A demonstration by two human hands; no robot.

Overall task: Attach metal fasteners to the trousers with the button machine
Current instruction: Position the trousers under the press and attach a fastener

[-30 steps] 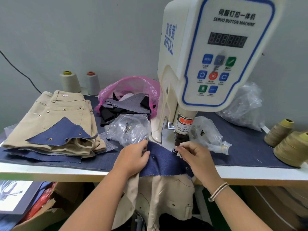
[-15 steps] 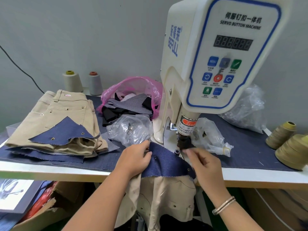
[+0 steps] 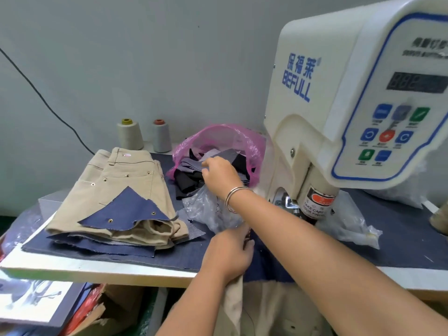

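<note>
At the front edge of the desk (image 3: 101,270), the left hand (image 3: 229,255) grips the khaki trousers (image 3: 264,309), which hang down off the edge beneath a piece of blue denim (image 3: 266,265). The right hand (image 3: 219,174) reaches across to the pink plastic bag (image 3: 244,139) of fabric scraps, fingers curled; whether it pinches anything there is hard to say. A clear plastic bag (image 3: 206,209) lies under its wrist. The button machine (image 3: 339,112) stands to the right. Folded khaki trousers (image 3: 116,190) lie stacked on the left, a blue denim triangle (image 3: 126,212) on top.
</note>
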